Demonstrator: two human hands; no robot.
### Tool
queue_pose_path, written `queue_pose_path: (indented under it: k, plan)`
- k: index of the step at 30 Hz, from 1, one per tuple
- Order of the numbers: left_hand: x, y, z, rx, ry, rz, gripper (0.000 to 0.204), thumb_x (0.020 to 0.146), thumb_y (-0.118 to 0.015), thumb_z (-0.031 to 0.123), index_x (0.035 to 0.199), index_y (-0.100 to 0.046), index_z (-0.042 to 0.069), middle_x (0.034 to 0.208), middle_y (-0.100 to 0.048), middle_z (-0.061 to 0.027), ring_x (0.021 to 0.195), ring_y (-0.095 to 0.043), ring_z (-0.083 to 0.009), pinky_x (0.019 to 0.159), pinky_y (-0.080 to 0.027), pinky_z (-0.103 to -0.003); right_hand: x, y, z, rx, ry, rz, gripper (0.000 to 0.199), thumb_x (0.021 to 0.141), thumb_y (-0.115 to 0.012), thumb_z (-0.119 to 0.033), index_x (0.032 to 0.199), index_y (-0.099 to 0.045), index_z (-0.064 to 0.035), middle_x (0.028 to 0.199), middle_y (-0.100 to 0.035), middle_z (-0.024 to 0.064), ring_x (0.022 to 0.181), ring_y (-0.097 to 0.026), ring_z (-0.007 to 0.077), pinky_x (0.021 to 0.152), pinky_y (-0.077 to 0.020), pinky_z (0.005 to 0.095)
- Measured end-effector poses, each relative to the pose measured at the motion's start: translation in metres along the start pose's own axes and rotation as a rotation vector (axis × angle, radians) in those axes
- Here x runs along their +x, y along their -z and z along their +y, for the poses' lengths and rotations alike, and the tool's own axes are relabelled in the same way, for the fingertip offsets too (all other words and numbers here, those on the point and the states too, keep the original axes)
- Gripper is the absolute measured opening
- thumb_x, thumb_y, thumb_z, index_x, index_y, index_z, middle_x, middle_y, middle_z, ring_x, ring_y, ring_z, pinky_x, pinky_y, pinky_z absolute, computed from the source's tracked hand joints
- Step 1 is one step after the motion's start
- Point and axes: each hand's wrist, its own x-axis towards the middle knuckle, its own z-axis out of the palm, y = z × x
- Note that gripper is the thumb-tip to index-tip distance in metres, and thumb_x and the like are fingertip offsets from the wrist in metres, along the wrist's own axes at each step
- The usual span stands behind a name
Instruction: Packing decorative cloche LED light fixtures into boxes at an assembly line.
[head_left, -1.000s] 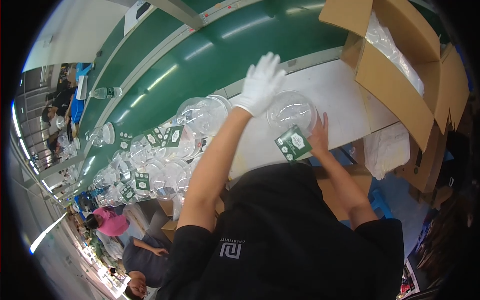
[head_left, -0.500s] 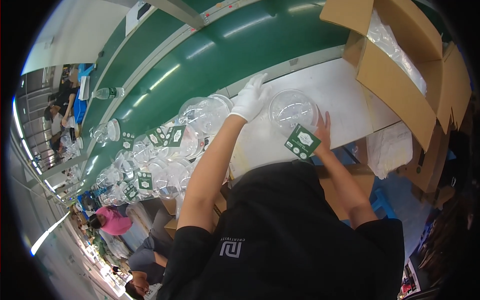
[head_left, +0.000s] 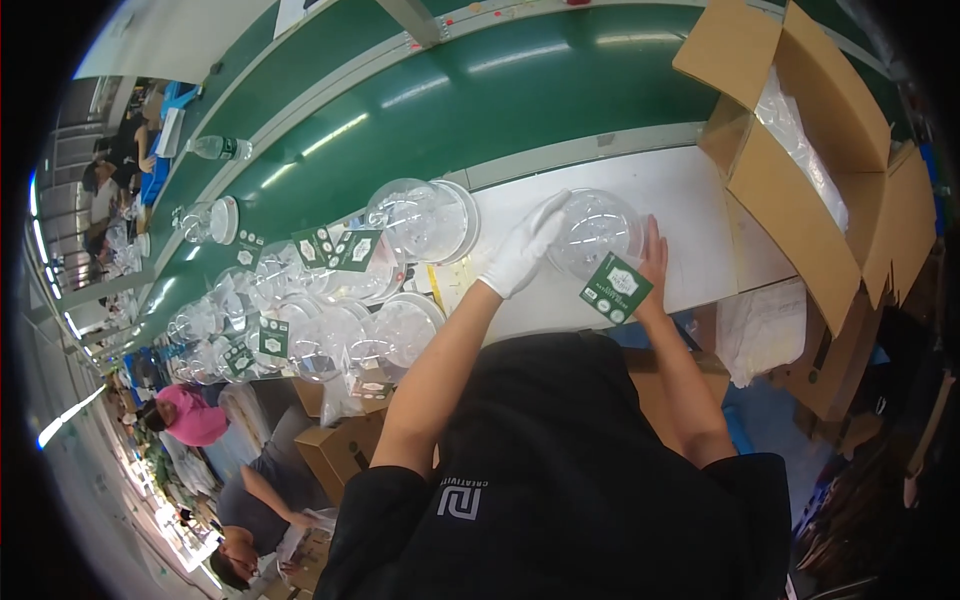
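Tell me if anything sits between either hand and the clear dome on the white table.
Nothing visible does. The gloved left hand rests directly on the clear dome, and the bare right hand presses its other side, just above the green tag.

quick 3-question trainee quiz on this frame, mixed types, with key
1. True or false: the left hand wears a white glove.
2. What hangs at the front of the clear dome container between the two hands? A) a green tag B) a red ribbon C) a metal clip
3. Which side of the white table holds the open cardboard box: the person's left or right?

Key: 1 true. 2 A, the green tag. 3 right. The bare right hand rests on the dome's right side.
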Motion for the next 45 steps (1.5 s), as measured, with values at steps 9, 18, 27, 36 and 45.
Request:
queue_pose_path:
  k: [9, 18, 27, 36, 45]
  plan:
    - [-0.058, -0.032, 0.008, 0.563, -0.077, 0.087, 0.091, 0.093, -0.067, 0.033, 0.155, -0.015, -0.009, 0.155, -0.028, -0.0358, 0.145, -0.032, -0.0447, 0.118, -0.031, -0.045, 0.062, 0.028, 0.037, 0.179, 0.099, -0.069, 0.074, 0.084, -0.071, -0.019, 0.150, -0.041, -0.0063, 0.158, -0.036, 0.0169, 0.150, -0.028, 0.0359, 0.124, -0.0214, 0.0491]
    - [-0.041, -0.013, 0.046, 0.056, 0.005, 0.427, 0.024, 0.097, -0.064, 0.028, 0.096, -0.062, 0.004, 0.078, -0.054, -0.0003, 0.067, -0.051, -0.0115, 0.062, -0.043, -0.027, 0.040, 0.015, 0.036, 0.131, 0.124, 0.048, 0.068, 0.083, -0.072, -0.017, 0.144, -0.045, -0.0054, 0.156, -0.041, 0.0155, 0.149, -0.031, 0.0352, 0.122, -0.0206, 0.0531]
    - [0.012, -0.008, 0.087, -1.065, 0.206, -0.050, 0.052, 0.106, -0.046, 0.036, 0.060, -0.028, 0.019, 0.057, -0.023, 0.0063, 0.044, -0.022, -0.0080, 0.044, -0.017, -0.027, 0.037, 0.009, 0.039, 0.075, 0.132, 0.035, 0.059, 0.086, -0.069, -0.017, 0.140, -0.049, -0.0044, 0.156, -0.041, 0.0150, 0.150, -0.031, 0.0350, 0.121, -0.0214, 0.0528]
    - [0.016, 0.015, 0.102, -0.943, 0.263, -0.175, 0.052, 0.105, -0.047, 0.033, 0.059, -0.026, 0.020, 0.055, -0.022, 0.0066, 0.043, -0.019, -0.0074, 0.042, -0.013, -0.026, 0.039, 0.009, 0.039, 0.015, 0.137, 0.012, 0.059, 0.084, -0.070, -0.021, 0.138, -0.049, -0.0061, 0.156, -0.040, 0.0149, 0.150, -0.030, 0.0353, 0.121, -0.0211, 0.0541]
    - [0.005, 0.030, -0.061, 0.172, 0.198, 0.099, 0.042, 0.105, -0.042, 0.034, 0.072, -0.051, 0.010, 0.060, -0.050, -0.0061, 0.048, -0.045, -0.0189, 0.044, -0.033, -0.035, 0.047, -0.012, 0.023, 0.193, 0.091, 0.051, 0.062, 0.090, -0.065, -0.022, 0.145, -0.044, -0.0039, 0.154, -0.044, 0.0120, 0.151, -0.030, 0.0287, 0.123, -0.0180, 0.0443]
